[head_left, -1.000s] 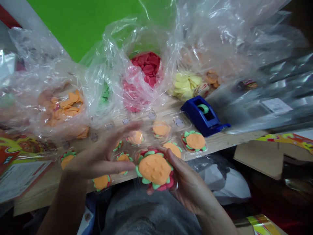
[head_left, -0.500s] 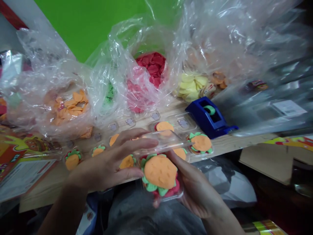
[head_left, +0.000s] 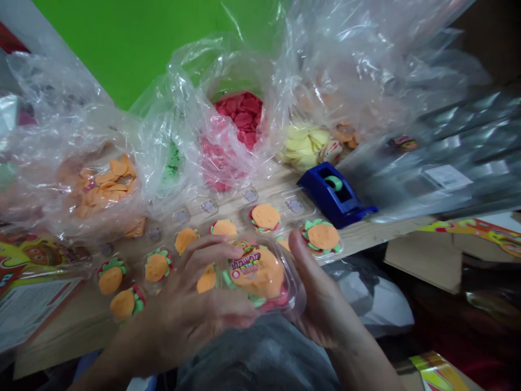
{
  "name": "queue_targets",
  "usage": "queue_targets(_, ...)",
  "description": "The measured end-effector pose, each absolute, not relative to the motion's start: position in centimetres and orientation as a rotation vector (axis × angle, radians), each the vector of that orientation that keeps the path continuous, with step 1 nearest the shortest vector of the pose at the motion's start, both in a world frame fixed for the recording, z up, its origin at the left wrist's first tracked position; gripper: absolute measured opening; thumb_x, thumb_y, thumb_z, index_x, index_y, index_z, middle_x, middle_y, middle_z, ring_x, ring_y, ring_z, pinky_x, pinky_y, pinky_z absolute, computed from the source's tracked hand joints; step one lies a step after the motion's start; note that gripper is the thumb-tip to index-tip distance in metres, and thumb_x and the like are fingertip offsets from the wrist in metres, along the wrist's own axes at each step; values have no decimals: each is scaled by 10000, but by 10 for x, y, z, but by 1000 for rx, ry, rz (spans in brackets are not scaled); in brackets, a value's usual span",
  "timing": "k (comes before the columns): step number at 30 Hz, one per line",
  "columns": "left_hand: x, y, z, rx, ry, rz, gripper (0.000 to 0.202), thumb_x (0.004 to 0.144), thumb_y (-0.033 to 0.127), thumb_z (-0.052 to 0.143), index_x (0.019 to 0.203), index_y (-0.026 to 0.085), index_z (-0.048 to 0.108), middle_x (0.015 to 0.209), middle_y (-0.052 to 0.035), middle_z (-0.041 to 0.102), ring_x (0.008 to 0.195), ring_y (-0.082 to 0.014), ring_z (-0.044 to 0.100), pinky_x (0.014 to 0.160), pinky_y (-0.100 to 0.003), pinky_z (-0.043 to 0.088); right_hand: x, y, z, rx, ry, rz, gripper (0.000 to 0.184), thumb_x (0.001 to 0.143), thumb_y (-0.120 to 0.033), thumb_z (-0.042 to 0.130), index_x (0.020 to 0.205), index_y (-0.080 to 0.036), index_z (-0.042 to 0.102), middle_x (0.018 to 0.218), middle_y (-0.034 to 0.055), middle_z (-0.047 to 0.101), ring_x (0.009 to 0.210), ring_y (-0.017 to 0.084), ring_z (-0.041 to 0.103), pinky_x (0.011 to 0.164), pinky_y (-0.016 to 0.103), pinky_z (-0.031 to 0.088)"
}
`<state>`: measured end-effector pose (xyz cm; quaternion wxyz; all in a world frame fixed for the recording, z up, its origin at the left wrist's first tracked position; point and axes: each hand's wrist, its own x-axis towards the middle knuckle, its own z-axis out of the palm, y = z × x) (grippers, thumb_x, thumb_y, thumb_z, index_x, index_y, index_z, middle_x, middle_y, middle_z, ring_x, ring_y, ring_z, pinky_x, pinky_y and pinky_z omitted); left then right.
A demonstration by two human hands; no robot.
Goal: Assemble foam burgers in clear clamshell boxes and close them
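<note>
Glossy clear plastic clamshell (head_left: 293,288), rough wooden tabletop (head_left: 366,239)

And the lid is down! The clear lid (head_left: 280,266) that was tilted up over the tray (head_left: 295,301) a moment ago now sits closed on the gummy burger (head_left: 258,274), with a printed label (head_left: 245,266) showing on top. The left-hand grip (head_left: 191,309) has come in around the pack, fingers (head_left: 207,250) curled over its left side, while the right-hand grip (head_left: 321,309) now stands its thumb (head_left: 299,250) up at the right edge. Over on the surface (head_left: 52,342), the small burger packs (head_left: 157,266) at left lie uncovered by that hand now!
</note>
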<state>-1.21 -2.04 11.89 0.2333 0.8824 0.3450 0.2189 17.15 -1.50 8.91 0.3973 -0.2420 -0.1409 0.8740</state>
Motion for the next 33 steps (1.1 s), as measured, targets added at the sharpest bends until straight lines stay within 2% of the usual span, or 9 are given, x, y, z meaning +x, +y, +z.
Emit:
queue_targets(7, -6, -33, 112, 2551, 925, 706, 132, 807, 165, 615, 905, 251, 598, 1212, -25, 438, 1317, -209, 264, 1071, -351, 353, 174, -17, 94, -682, -383, 2186, 555, 781, -654, 477, 1093, -207, 578, 1033, 81, 659, 973, 221, 633, 709, 311, 551)
queue_targets(9, -7, -34, 110, 2537, 907, 701, 140, 822, 146, 587, 923, 242, 600, 1240, -26, 445, 1335, -213, 254, 1085, -355, 336, 175, -19, 92, -708, -354, 2131, 476, 795, -587, 525, 1090, -218, 584, 1055, 69, 657, 954, 206, 639, 697, 290, 553)
queue_targets(12, -8, -37, 102, 2306, 943, 874, 235, 851, 86, 507, 1002, 253, 571, 1295, -1, 479, 1299, -180, 354, 1075, -339, 351, 176, -23, 87, -711, -340, 2087, 369, 827, -477, 550, 1103, -234, 581, 1097, 57, 649, 938, 208, 646, 697, 323, 561)
queue_targets(15, -4, -43, 92, 1854, 1298, 1145, 360, 843, 89, 521, 1133, 300, 546, 1313, 29, 508, 1238, -129, 443, 1033, -255, 386, 177, -27, 85, -733, -401, 2028, 341, 851, -460, 521, 1119, -259, 587, 1162, 44, 630, 1033, 225, 613, 835, 404, 524)
queue_targets(17, 0, -48, 89, 1507, 1478, 1113, 405, 846, 171, 555, 1218, 329, 522, 1314, 25, 527, 1219, -136, 473, 997, -233, 414, 177, -30, 84, -758, -484, 1929, 332, 853, -455, 525, 1111, -264, 610, 1201, 36, 616, 1124, 226, 562, 957, 407, 447)
queue_targets(19, 2, -52, 89, 1221, 1470, 980, 401, 847, 273, 569, 1243, 323, 526, 1297, 6, 556, 1195, -167, 507, 968, -249, 444, 178, -33, 84, -770, -576, 1880, 334, 863, -454, 510, 1118, -270, 621, 1221, 37, 609, 1164, 229, 536, 1004, 399, 404)
queue_targets(23, 5, -52, 93, 954, 1323, 937, 339, 818, 377, 597, 1137, 265, 631, 1199, -38, 629, 1105, -212, 576, 915, -280, 487, 178, -40, 82, -863, -716, 1807, 357, 867, -492, 477, 1123, -292, 625, 1210, 50, 620, 1138, 239, 560, 970, 386, 443)
queue_targets(28, 9, -50, 94, 932, 1269, 1040, 233, 799, 382, 623, 979, 249, 690, 1008, -29, 699, 936, -172, 642, 820, -239, 516, 179, -48, 77, -979, -910, 1649, 319, 883, -488, 444, 1069, -318, 639, 1182, 36, 633, 1109, 222, 573, 950, 384, 456)
queue_targets(33, 11, -55, 85, 950, 1294, 1021, 235, 811, 407, 601, 945, 234, 685, 949, -23, 698, 917, -162, 625, 821, -226, 492, 178, -53, 67, -1011, -923, 1585, 290, 895, -438, 457, 1017, -279, 667, 1208, 49, 613, 1116, 217, 566, 976, 397, 425)
